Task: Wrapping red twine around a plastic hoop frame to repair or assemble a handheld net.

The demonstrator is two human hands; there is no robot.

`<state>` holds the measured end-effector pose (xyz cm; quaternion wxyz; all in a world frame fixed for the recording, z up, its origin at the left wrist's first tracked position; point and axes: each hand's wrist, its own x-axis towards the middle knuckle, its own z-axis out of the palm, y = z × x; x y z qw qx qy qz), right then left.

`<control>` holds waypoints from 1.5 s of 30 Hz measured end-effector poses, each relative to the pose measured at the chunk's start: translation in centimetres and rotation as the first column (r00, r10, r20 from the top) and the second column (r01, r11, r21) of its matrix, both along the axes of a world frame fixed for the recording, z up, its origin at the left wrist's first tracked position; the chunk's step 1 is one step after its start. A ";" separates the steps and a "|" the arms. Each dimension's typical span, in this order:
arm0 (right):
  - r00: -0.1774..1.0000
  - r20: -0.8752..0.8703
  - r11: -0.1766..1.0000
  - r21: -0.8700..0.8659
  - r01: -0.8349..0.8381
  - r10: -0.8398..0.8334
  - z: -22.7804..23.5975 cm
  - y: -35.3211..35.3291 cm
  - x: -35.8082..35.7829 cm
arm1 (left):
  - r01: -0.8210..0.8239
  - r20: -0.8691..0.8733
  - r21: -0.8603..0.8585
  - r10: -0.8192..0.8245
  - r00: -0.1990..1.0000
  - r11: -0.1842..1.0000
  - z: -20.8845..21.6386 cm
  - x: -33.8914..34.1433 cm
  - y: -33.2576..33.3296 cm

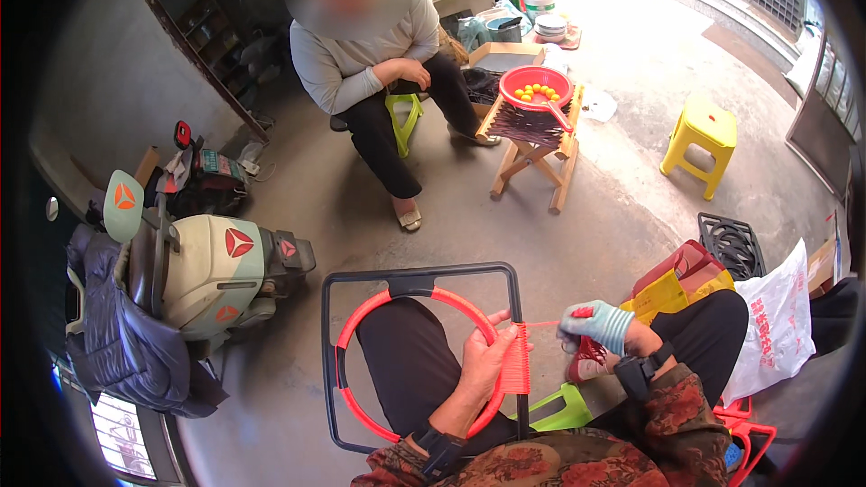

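A black rectangular frame (327, 352) rests across my lap, with a ring (356, 317) wrapped mostly in red-orange cord inside it. My left hand (483, 362) is closed around the right side of the ring, beside the frame's right bar. There, a band of tightly laid red-orange cord (515, 359) joins ring and bar. From that band the loose cord (544, 324) runs straight and taut to my right hand (603, 328). That hand wears a light blue and white glove and is closed on the cord. The gloved fingertips are partly hidden.
Opposite me a person (361, 63) sits on a green stool. A wooden folding stool (532, 162) holds a red colander (536, 81) of small yellow fruit. A yellow stool (702, 140) stands farther right, a scooter (212, 266) at left. Bags (774, 320) lie by my right knee.
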<state>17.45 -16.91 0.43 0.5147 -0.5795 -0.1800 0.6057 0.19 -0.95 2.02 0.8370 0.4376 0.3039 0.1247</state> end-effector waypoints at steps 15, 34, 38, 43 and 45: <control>0.768 -0.477 0.786 0.222 0.576 -0.428 -2.1 2.8 -2.0 | 0.080 0.050 -0.190 -0.071 0.996 0.979 -0.4 -0.2 0.0; -0.422 0.874 0.939 0.102 -0.328 -0.242 6.7 9.5 -4.0 | -0.291 0.135 0.163 0.271 0.953 0.943 -0.8 0.5 -0.9; -0.247 0.956 0.886 0.027 -0.463 -0.158 5.7 10.4 -3.7 | -0.250 0.189 0.102 0.228 0.955 0.963 -1.4 0.5 -0.4; 0.079 0.938 0.882 0.345 -0.322 -0.338 7.9 9.6 -1.6 | -0.038 0.119 -0.050 0.044 0.992 0.998 -0.7 0.3 0.0; 0.364 0.784 0.846 0.532 0.025 -0.504 8.9 8.5 -1.1 | -0.026 0.154 -0.056 0.034 0.987 0.998 0.0 0.4 0.0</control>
